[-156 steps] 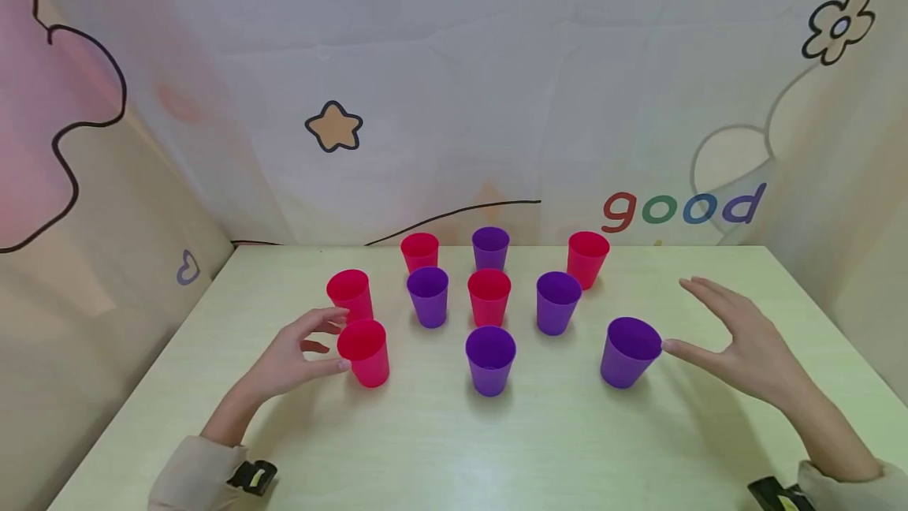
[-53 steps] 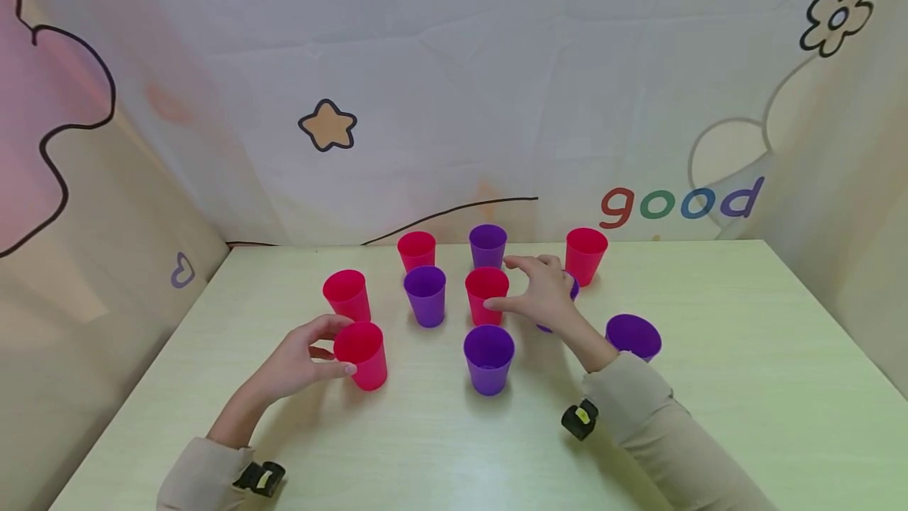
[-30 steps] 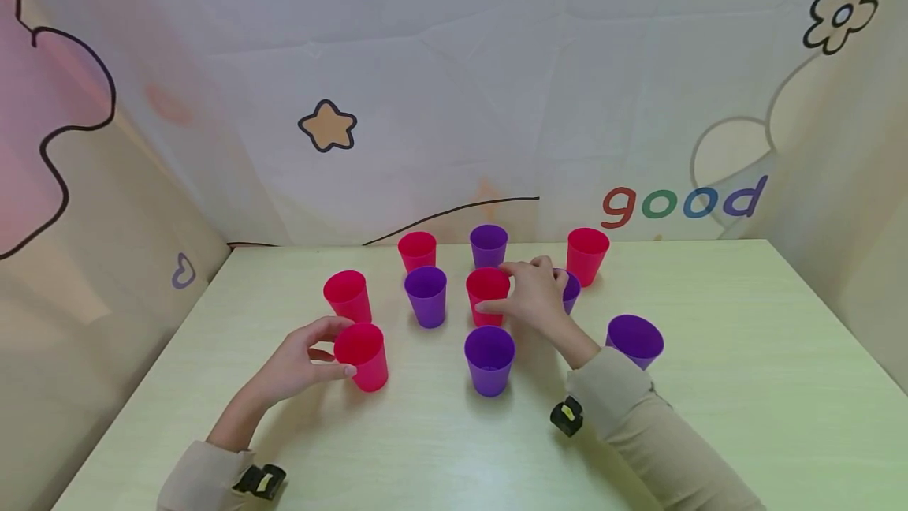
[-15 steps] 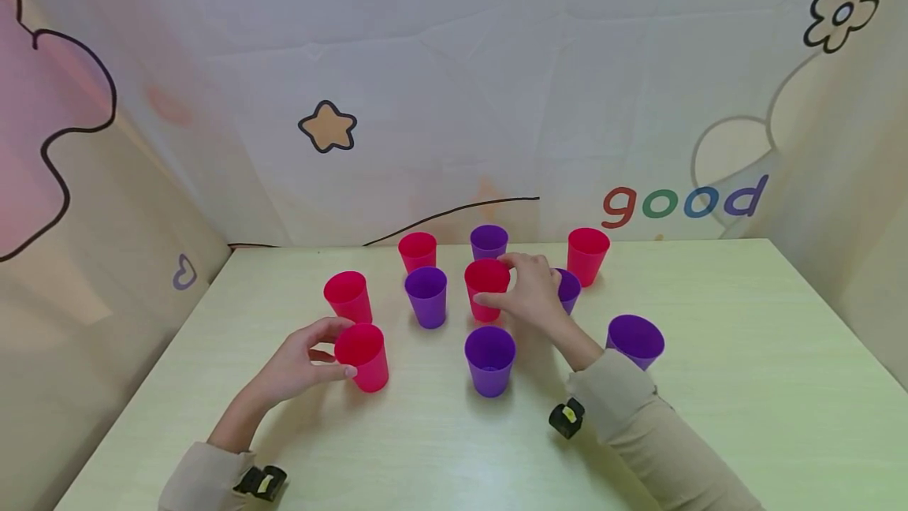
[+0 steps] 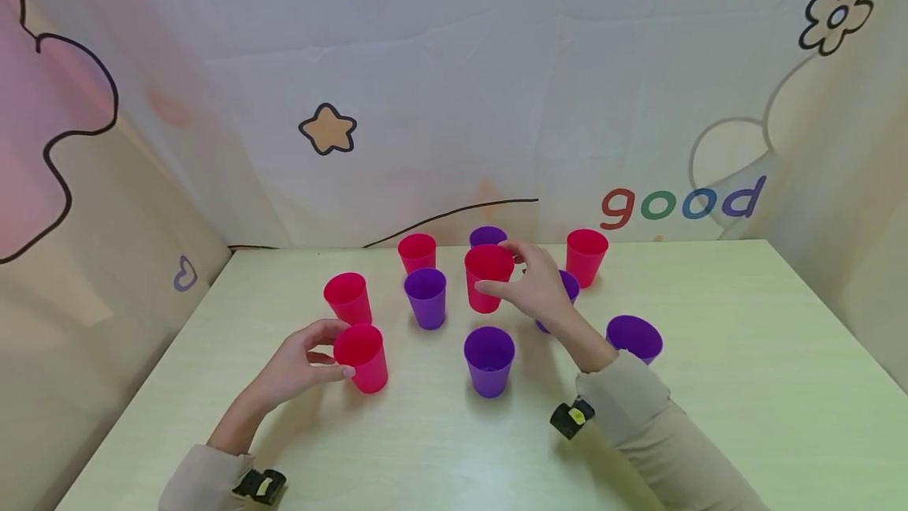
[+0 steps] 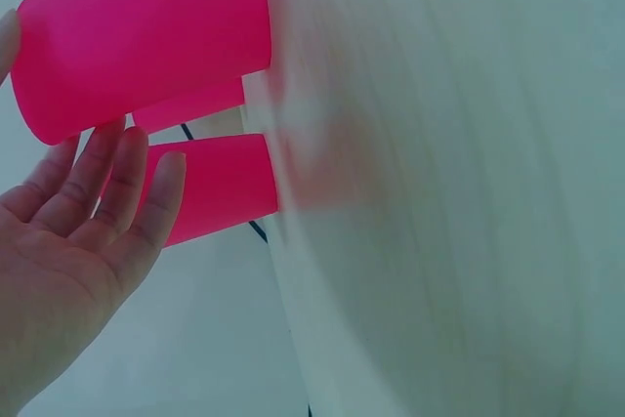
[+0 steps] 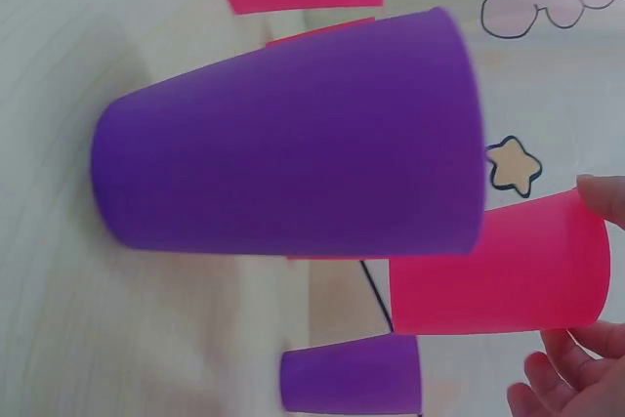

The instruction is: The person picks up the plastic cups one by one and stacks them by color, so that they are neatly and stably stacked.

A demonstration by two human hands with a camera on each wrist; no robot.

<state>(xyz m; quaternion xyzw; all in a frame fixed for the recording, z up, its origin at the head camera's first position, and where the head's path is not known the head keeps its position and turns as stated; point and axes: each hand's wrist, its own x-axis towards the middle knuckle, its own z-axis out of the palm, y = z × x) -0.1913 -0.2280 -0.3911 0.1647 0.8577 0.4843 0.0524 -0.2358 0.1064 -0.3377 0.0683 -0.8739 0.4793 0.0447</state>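
My right hand (image 5: 535,286) holds a red plastic cup (image 5: 485,290) near its rim, thumb on the near side and fingers on the far side. That cup is raised off the table, mouth up, overlapping a purple cup (image 5: 488,235) behind it. In the right wrist view, the held red cup (image 7: 498,275) hangs clear of the tabletop. At front left, my left hand (image 5: 298,361) curls thumb and fingers around another red cup (image 5: 365,361), which stands upright. The left wrist view shows its fingers (image 6: 117,173) along that cup's side (image 6: 146,46).
Other cups stand upright: purple at front middle (image 5: 489,365), right (image 5: 634,337) and centre left (image 5: 426,300); red at left (image 5: 347,298), back (image 5: 417,253) and back right (image 5: 586,259). A purple cup (image 5: 567,286) is partly hidden behind my right hand. A printed curtain (image 5: 426,101) backs the table.
My right hand came over from beside the right purple cup, gripped the middle red cup and has raised it off the table. My left hand closed around the front-left red cup and stays there.
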